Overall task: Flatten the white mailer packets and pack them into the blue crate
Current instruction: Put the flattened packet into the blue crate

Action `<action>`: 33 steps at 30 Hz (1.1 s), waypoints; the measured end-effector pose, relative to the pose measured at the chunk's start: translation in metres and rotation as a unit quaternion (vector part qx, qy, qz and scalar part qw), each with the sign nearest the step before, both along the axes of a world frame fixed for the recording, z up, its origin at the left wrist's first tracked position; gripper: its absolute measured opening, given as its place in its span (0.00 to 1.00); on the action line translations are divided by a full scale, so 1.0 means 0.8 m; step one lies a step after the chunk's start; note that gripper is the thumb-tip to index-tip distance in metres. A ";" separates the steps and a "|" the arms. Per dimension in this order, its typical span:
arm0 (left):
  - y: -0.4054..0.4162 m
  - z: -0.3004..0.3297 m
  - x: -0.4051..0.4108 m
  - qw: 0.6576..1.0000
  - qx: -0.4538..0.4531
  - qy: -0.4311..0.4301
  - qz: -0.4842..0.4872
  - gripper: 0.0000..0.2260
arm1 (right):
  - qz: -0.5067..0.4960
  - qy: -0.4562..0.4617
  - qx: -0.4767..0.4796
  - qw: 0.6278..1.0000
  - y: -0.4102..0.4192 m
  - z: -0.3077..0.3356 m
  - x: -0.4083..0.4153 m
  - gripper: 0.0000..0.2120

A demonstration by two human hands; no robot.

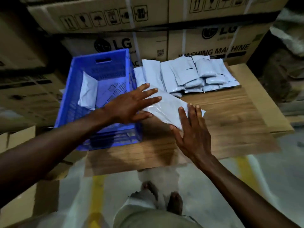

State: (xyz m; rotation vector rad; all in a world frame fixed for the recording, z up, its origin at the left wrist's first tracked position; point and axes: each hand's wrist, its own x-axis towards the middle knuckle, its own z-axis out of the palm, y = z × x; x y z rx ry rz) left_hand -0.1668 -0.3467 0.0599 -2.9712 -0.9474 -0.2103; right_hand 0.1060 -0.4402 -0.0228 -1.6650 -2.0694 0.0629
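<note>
Standing on a brown cardboard sheet (230,116) laid as a work surface over a pale concrete floor (246,175) with yellow painted lines, in a dim storeroom. Taking the blue crate (79,89) as landmark throughout.

Left of the crate: stacked brown cartons (24,89) in shadow. Behind the crate: large strapped cartons (148,41) printed with handling symbols and washing-machine lettering, walling off the far side. Inside the crate: one white packet (88,92) leaning against the left wall. Across the crate's near right corner: left forearm reaching over the rim, partly hiding that corner. Just right of the crate: left hand (130,106) spread flat, fingers straight, pressing on the far end of a white mailer packet (166,106) lying slantwise on the cardboard. Further right of the crate: right hand (192,130) likewise flat and wide, fingers straight, pressing the packet's near end, gripping nothing. Right of the crate and beyond the pressed packet: a pile of white mailer packets (189,74) in overlapping rows, touching the crate's right wall at its left edge. Below the crate, nearest the viewer: light trousers and bare feet (174,203) on the floor.
</note>
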 end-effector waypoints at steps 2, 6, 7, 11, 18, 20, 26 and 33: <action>0.001 0.023 -0.038 1.000 0.011 0.010 0.001 0.28 | 0.005 0.018 0.014 1.000 0.002 0.008 -0.042 0.33; 0.019 0.050 -0.117 0.999 0.015 0.037 -0.003 0.27 | -0.004 0.048 0.018 0.999 0.013 0.022 -0.135 0.32; 0.026 0.055 -0.139 0.999 0.019 0.042 -0.003 0.27 | -0.010 0.055 0.019 0.998 0.018 0.025 -0.160 0.31; 0.065 0.070 -0.226 0.997 0.028 0.066 -0.015 0.26 | -0.038 0.067 0.030 0.997 0.039 0.032 -0.260 0.30; 0.160 0.066 -0.349 0.994 -0.012 0.089 -0.069 0.27 | -0.113 0.060 -0.033 0.991 0.098 0.031 -0.419 0.31; 0.188 0.060 -0.367 0.991 -0.037 0.109 -0.075 0.28 | -0.133 0.067 -0.062 0.987 0.117 0.027 -0.449 0.31; 0.260 0.029 -0.386 0.976 -0.081 0.173 -0.105 0.25 | -0.163 0.096 -0.128 0.974 0.158 -0.009 -0.503 0.30; 0.345 -0.032 -0.394 0.951 -0.110 0.231 -0.172 0.25 | -0.178 0.116 -0.188 0.959 0.197 -0.060 -0.541 0.33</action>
